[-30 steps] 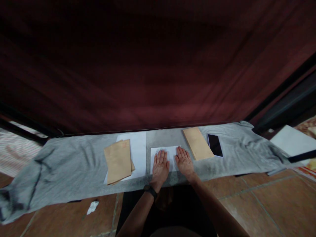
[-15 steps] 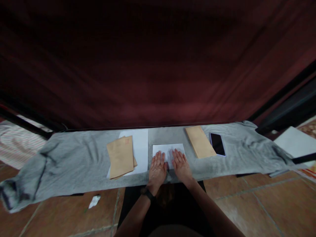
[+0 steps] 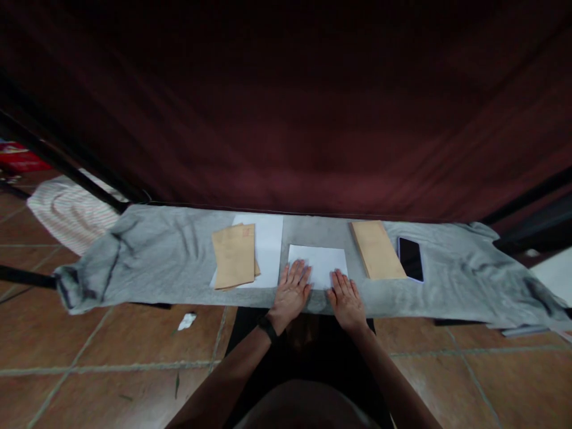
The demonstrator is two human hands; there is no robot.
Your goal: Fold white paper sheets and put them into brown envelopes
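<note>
A white sheet of paper [image 3: 320,262], perhaps folded, lies flat on the grey cloth in front of me. My left hand [image 3: 290,293] rests on its near left corner, fingers stretched out. On the near right corner lies my right hand [image 3: 347,300], also flat with the fingers extended. Neither hand grips anything. Left of the hands, several brown envelopes [image 3: 234,256] lie loosely stacked over larger white paper [image 3: 269,244]. To the right sits a neat pile of brown envelopes [image 3: 378,250].
A phone [image 3: 410,259] with a dark screen lies right of the envelope pile. Grey cloth [image 3: 163,256] covers the long narrow surface. Dark red fabric [image 3: 308,149] hangs behind it. A crumpled white scrap [image 3: 186,322] is on the tiled floor.
The camera view has shifted, so everything sits a little further right and higher. My hands have moved apart and towards me, uncovering more of the sheet between them.
</note>
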